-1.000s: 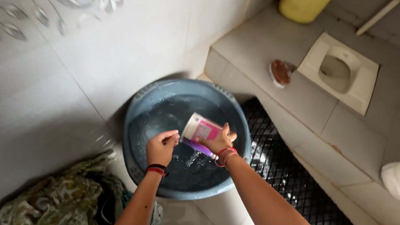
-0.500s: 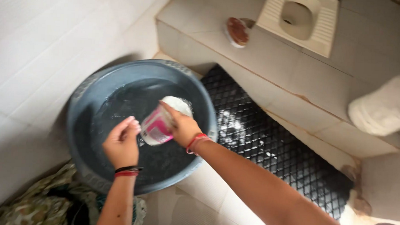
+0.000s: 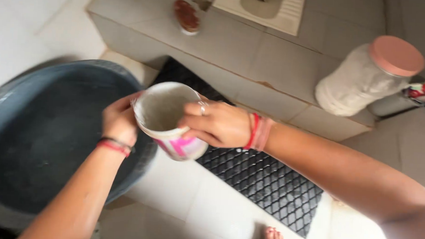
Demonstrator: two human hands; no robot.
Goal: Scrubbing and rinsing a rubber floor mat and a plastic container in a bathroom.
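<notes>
Grey tiles cover the floor and a raised step point(image 3: 282, 55) of this washroom, and a black mesh mat point(image 3: 262, 179) lies on the floor below the hands. Both hands hold 1 open pouch point(image 3: 167, 120), white with pink print, and its round mouth faces up toward the camera. The right hand point(image 3: 217, 124) is closed around the right side of the pouch, with the fingers wrapped over the rim and a ring on 1 finger; red and pink bands sit on its wrist. The left hand point(image 3: 119, 122) grips the left edge of the pouch, with its fingers pinched on the rim, and a red and a black band are on its wrist. So the pouch is between the 2 hands, touching both. Just left of the grip and partly under the left hand is a big dark grey basin point(image 3: 45, 131); whether water is inside I cannot tell. Well to the right of the grip, on the step, stands a plastic jar point(image 3: 362, 78) with a pink lid. Beyond the grip, a small brownish object point(image 3: 186, 15) lies on the step.
</notes>
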